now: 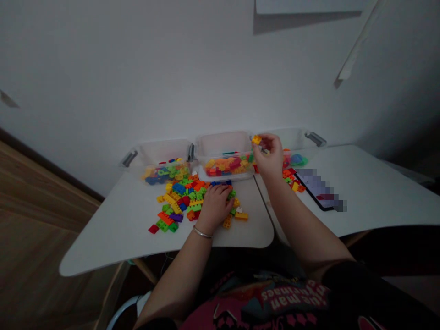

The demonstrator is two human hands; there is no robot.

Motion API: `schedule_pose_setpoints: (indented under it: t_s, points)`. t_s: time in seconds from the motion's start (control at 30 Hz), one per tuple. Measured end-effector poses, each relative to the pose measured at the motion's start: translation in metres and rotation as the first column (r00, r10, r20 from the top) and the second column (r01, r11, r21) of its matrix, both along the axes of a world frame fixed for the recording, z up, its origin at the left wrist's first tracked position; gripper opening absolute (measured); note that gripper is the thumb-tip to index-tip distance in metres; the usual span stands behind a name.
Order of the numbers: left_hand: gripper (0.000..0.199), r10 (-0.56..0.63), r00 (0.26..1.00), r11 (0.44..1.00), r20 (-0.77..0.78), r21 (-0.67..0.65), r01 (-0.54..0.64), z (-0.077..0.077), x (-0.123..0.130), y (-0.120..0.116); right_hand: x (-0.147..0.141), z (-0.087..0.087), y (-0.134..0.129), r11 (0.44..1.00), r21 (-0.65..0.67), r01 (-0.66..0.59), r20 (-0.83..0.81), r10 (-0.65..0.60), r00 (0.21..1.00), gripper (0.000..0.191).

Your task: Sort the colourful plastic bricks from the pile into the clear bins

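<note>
My right hand [268, 156] is raised over the gap between the middle and right bins, with a small yellow toy building brick [256, 139] pinched between thumb and fingertips. My left hand [216, 204] rests on the right part of a loose pile of toy building bricks [185, 199], its fingers apart and lying over the bricks. A bangle circles that wrist. Red, orange, yellow, green, blue and purple bricks make up the pile on the white table [130, 229]. Some bricks are hidden under the left hand.
Three clear plastic bins stand along the wall: a left bin [165, 149], a middle bin [223, 143] and a right bin [295, 137], each holding coloured pieces. A phone [318, 188] lies at the right beside a few more bricks [296, 185]. A seam divides the two tabletops.
</note>
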State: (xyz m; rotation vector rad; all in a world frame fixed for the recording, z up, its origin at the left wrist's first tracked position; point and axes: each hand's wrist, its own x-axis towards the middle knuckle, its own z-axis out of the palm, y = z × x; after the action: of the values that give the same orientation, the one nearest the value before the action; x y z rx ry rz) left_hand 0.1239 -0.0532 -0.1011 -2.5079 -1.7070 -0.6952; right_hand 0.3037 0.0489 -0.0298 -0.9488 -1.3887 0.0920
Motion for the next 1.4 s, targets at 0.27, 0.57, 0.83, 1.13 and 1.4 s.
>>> schedule_pose_setpoints:
  t_s: [0.27, 0.57, 0.83, 1.13, 1.4]
  points:
    - [0.035, -0.004, 1.0, 1.0, 0.003, 0.014, 0.004, 0.0, 0.0, 0.0, -0.013, 0.002, 0.032, 0.976, -0.208, -0.07, 0.184, 0.109, 0.977, 0.025]
    - [0.035, -0.009, 1.0, 1.0, -0.004, 0.009, 0.009, 0.0, 0.0, 0.001, -0.017, 0.002, 0.019, 0.955, -0.27, 0.122, 0.572, 0.057, 0.819, 0.031]
    - [0.034, -0.009, 1.0, 1.0, 0.007, 0.011, 0.009, 0.002, 0.001, -0.001, -0.003, -0.005, 0.019, 0.976, -0.193, -0.106, 0.457, 0.185, 0.87, 0.025]
    - [0.035, -0.001, 1.0, 1.0, 0.029, 0.014, 0.001, 0.0, 0.0, -0.001, 0.003, -0.059, -0.033, 0.966, -0.166, -0.2, 0.397, 0.251, 0.883, 0.018]
    - [0.037, 0.003, 1.0, 1.0, 0.004, 0.002, -0.003, -0.001, -0.001, 0.0, -0.01, -0.096, -0.032, 0.849, -0.469, -0.245, 0.464, 0.472, 0.75, 0.023]
